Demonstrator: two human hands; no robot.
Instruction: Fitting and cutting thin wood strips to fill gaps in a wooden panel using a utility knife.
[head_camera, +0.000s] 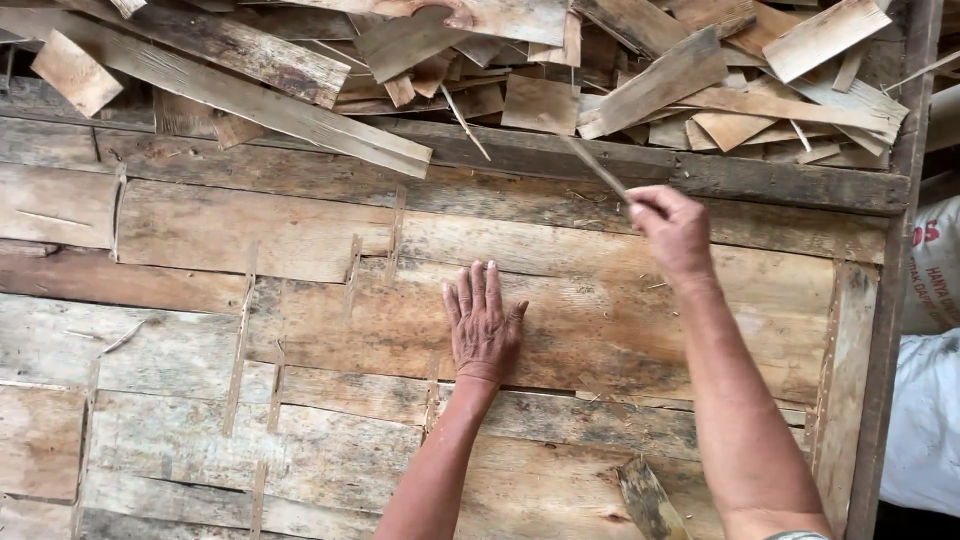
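Left hand (483, 325) flat on veneer sheet (600, 330): thin, brown, stained, w/ streaky grain.

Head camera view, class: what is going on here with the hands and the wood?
A person works over overlapping thin wood sheets laid on a frame. The left hand lies flat, fingers spread, pressing one sheet down. The right hand holds a thin wooden strip that points up toward a loose pile of wood scraps behind.
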